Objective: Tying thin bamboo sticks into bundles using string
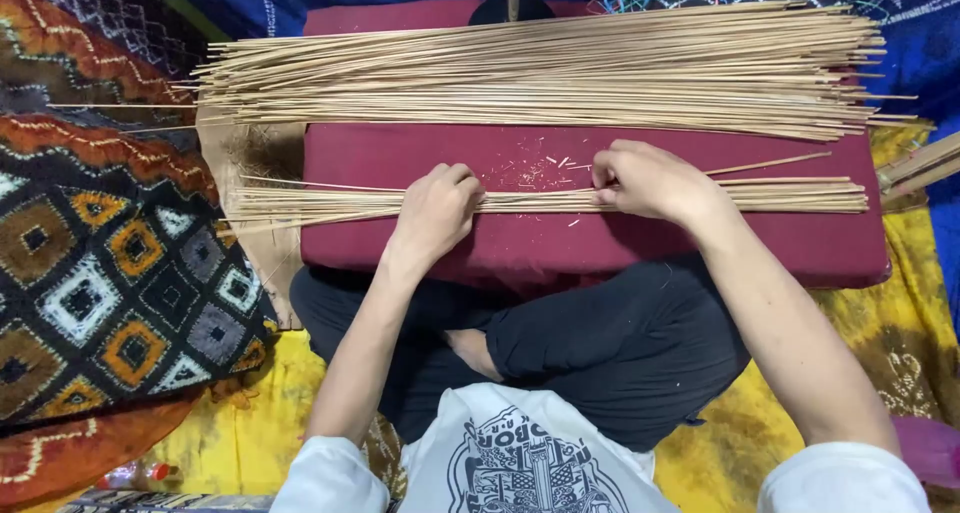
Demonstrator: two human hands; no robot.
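Two hands press a thin row of pale bamboo sticks (540, 201) lying left-to-right across the maroon cushion (600, 243): left hand (435, 213) curled over it, right hand (645, 181) pinching it, fingers closed. Larger stick pile (540, 68) lies well beyond.

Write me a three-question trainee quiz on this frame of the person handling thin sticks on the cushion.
1. True or false: both hands rest on the small bundle of thin pale wooden sticks lying on the maroon rectangular cushion.
2. Where does the large pile of long pale sticks lie compared with the small bundle?
A. nearer the person
B. farther from the person
C. on the yellow cloth
3. Fill in: the single stick angled away from the bundle lies beside the ____ hand.

Key:
1. True: left hand and right hand both press on it.
2. B.
3. right.
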